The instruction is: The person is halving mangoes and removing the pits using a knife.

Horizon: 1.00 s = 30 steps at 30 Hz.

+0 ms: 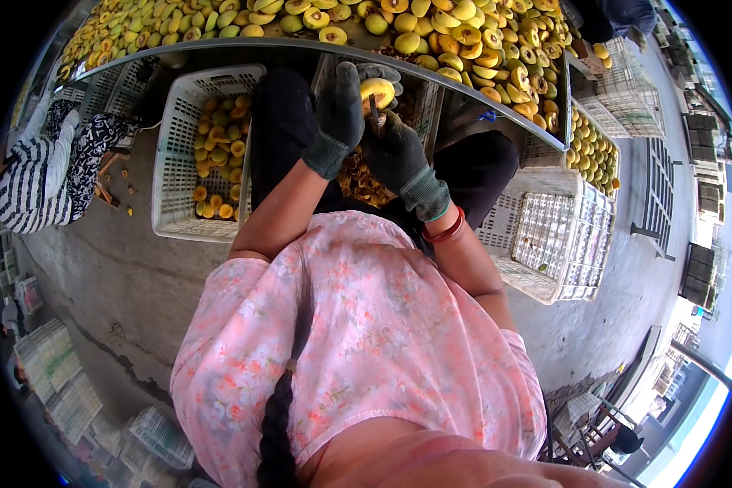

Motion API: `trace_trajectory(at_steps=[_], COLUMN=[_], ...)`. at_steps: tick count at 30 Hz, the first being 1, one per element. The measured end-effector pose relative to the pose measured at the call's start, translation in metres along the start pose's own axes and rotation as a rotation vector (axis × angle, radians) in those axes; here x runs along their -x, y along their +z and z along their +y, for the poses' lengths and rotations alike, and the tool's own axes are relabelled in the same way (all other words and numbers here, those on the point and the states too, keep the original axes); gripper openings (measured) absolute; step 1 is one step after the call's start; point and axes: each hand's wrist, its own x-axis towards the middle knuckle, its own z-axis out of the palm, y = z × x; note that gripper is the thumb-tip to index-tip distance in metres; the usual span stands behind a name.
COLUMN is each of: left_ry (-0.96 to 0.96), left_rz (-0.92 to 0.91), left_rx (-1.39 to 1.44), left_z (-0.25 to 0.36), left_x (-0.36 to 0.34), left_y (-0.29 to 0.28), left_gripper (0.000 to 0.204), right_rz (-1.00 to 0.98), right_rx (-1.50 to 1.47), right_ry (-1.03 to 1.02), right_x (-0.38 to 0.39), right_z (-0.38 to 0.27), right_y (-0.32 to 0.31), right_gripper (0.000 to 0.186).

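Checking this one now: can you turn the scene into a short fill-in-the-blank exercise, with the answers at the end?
1. The left hand holds a fruit coloured ____.
2. The right hand, with a slim tool at that fruit, wears a dark ____.
3. The person's bangle is ____.
4. A striped garment shows near the picture's ____ edge.

Missing words: yellow; glove; red; left.

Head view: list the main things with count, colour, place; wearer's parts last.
Held fruit: one, yellow, left hand
Slim tool: one, brownish, right hand
Table: one, silvery rim, top
Table fruit: uncountable, yellow-green, top
Crates: many, whitish, both sides
Crated fruit: many, yellow-orange, both sides
Other people: at least one, striped, far left
Gloves: two, dark grey, both hands
Shirt: one, pink floral, centre
Braid: one, black, lower centre
Legs: two, dark, upper centre
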Motion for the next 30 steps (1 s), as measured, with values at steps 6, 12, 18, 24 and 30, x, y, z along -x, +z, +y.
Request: trace_trajectory(at_steps=[6,12,18,24,30], left_ry=[-0.024,0.079,0.057,0.041,-0.097], left_rz=[-0.013,-0.026,-0.06,-0.151,-0.383], left_rx=[-0.05,-0.156,-0.207,-0.185,-0.087], left_z=[0.0,0.002,0.015,0.005,0.004], left_x=[-0.004,-0.005,-0.003,-0.006,-0.014], left_y=[-0.009,-0.011,-0.005,-0.011,-0.022], left_gripper=[0.05,0.053,0.057,0.06,0.06], right_rz=[-0.164,-0.159,-0.16,-0.342,-0.392], right_rx=[-0.404,-0.4,-0.452,-0.663,-0.967], right_ry=[0.412,0.396,0.436,0.657,0.757], right_x=[-0.002,-0.001,-0.002,-0.006,-0.002], right_z=[-0.021,-0.02,-0.018,-0.031,-0.027], right_y=[-0.008,0.0,0.004,-0.011,-0.018], right_gripper=[0.009,0.007,0.007,0.005,0.007])
